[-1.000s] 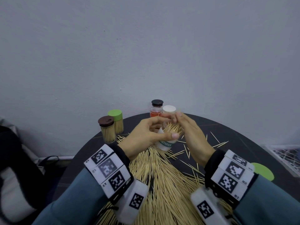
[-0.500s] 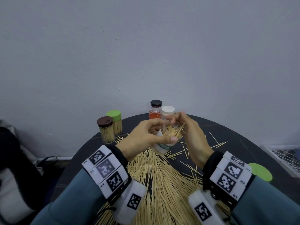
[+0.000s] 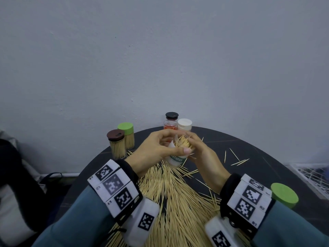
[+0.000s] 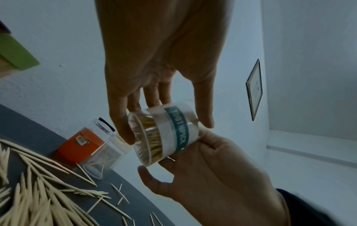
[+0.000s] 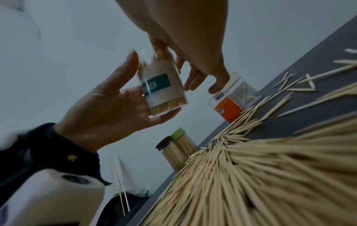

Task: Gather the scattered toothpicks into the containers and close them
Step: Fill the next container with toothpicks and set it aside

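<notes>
My left hand (image 3: pixel 158 147) grips a clear container (image 3: pixel 175 158) with a teal TOOTHPICK label, tilted above the black table (image 3: pixel 258 157). It is nearly full, and a tuft of toothpicks (image 3: pixel 183 143) sticks out of its open mouth. My right hand (image 3: pixel 204 157) curls its fingertips onto that tuft at the mouth. In the left wrist view the container (image 4: pixel 173 133) sits between the left fingers (image 4: pixel 123 130) and thumb. In the right wrist view its body (image 5: pixel 160 90) lies in the left palm (image 5: pixel 108 107). A large pile of toothpicks (image 3: pixel 174 202) covers the table below my wrists.
Two full closed containers stand at the back left, one brown-lidded (image 3: pixel 116 146), one green-lidded (image 3: pixel 127 138). At the back are an open orange-labelled container (image 3: pixel 170 124), a black lid (image 3: pixel 171 115) and a white lid (image 3: pixel 184 123). A loose green lid (image 3: pixel 284 195) lies right, near a wire rack (image 3: pixel 311 175).
The right hand's fingers went from nearly straight to curled down onto the toothpicks at the container's mouth. The left hand kept its grip on the container.
</notes>
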A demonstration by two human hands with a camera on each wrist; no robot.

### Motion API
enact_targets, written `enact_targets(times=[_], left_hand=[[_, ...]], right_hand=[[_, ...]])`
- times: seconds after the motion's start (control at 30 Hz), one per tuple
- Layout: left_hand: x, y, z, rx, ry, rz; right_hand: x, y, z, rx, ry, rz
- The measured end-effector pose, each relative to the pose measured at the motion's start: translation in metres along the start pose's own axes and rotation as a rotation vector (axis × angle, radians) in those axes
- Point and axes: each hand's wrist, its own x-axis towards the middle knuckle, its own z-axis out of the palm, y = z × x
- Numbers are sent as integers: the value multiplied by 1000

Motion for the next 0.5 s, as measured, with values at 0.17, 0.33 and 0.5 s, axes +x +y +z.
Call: enact_targets(times=[0.17, 0.33, 0.5], left_hand=[[-1, 4, -2, 4, 21, -5], [-2, 4, -12, -11, 110, 4], [-9, 9, -33, -29, 225, 7]], right_hand=[[0, -7, 0, -5, 19, 7], [-2, -10, 1, -59, 54, 56], [7, -22, -1, -371, -160, 302]])
